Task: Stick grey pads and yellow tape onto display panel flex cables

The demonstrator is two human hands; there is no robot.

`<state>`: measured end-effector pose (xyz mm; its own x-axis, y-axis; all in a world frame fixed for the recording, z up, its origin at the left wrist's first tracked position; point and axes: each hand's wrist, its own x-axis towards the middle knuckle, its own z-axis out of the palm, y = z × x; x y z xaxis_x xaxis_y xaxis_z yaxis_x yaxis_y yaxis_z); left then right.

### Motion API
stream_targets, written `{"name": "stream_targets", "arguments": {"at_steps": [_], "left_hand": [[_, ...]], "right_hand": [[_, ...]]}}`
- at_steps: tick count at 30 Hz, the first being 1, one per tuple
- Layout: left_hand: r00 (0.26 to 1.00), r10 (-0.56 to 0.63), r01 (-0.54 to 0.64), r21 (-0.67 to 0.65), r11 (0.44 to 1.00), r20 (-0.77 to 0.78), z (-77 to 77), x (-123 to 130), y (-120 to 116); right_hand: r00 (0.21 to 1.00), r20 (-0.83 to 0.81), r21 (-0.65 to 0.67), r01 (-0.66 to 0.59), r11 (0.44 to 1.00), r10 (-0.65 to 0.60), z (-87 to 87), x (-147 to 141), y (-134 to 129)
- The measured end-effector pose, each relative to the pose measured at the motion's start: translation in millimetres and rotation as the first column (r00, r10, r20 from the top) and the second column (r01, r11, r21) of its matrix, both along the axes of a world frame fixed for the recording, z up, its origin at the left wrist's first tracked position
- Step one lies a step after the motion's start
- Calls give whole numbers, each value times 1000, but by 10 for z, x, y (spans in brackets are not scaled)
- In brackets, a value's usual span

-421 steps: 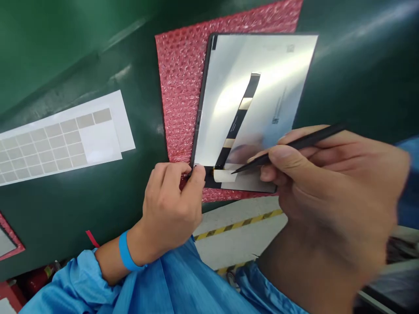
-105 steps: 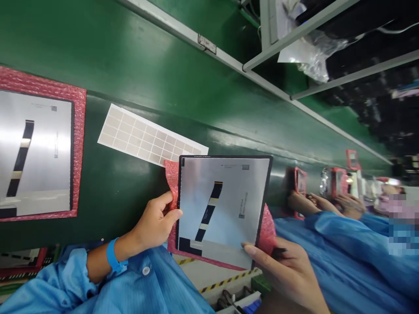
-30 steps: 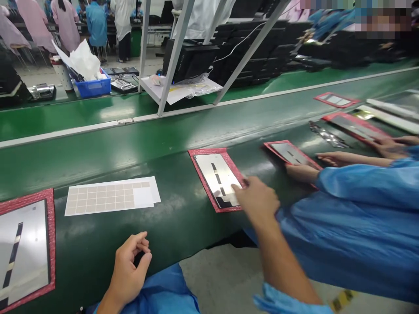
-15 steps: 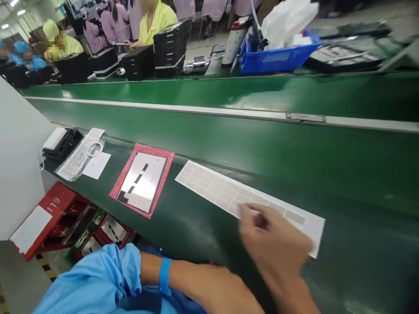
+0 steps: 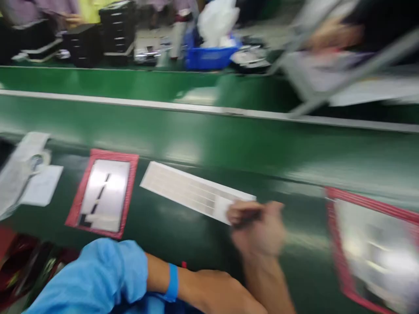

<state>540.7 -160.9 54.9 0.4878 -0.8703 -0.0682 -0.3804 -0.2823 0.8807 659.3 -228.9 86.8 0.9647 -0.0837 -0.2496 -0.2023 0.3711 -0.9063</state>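
My right hand (image 5: 257, 226) is closed, its fingers curled at the right end of a white sheet of pale rectangular labels (image 5: 183, 185). A dark patch shows between the fingers, too blurred to tell whether it is a thing or shadow. My left hand (image 5: 225, 290), with a blue band at the wrist, reaches across low in front of me; its fingers are out of sight. Left of the sheet lies a flat silvery panel (image 5: 113, 187) with a black broken stripe, on pink bubble wrap (image 5: 130, 187). At the right edge, pink wrap (image 5: 335, 235) surrounds another shiny panel (image 5: 363, 244).
At far left lie a roll of tape (image 5: 39, 160), a white card (image 5: 42, 185) and a plastic-covered sheet. A pale rail (image 5: 157, 104) runs along the green bench. Beyond it stand black boxes (image 5: 118, 30), a blue bin (image 5: 209, 57) and a grey frame, with another person's hand behind.
The view has swung right, bringing the second wrapped panel into sight. My right hand has moved from the label sheet's middle to its right end and turned over.
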Motion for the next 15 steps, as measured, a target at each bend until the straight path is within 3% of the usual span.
{"name": "stream_targets", "arguments": {"at_steps": [1, 4, 8, 15], "left_hand": [[996, 64, -66, 43, 997, 57, 10, -30, 56], [970, 213, -218, 38, 975, 118, -25, 38, 196], [973, 170, -168, -24, 985, 155, -41, 144, 219], [944, 237, -215, -118, 970, 232, -200, 195, 187]], "right_hand": [[999, -16, 98, -43, 994, 44, 38, -24, 92], [999, 8, 104, -40, 994, 39, 29, 106, 289], [998, 26, 155, -61, 986, 57, -27, 294, 296], [987, 98, 269, -149, 952, 126, 81, 379, 278]]}}
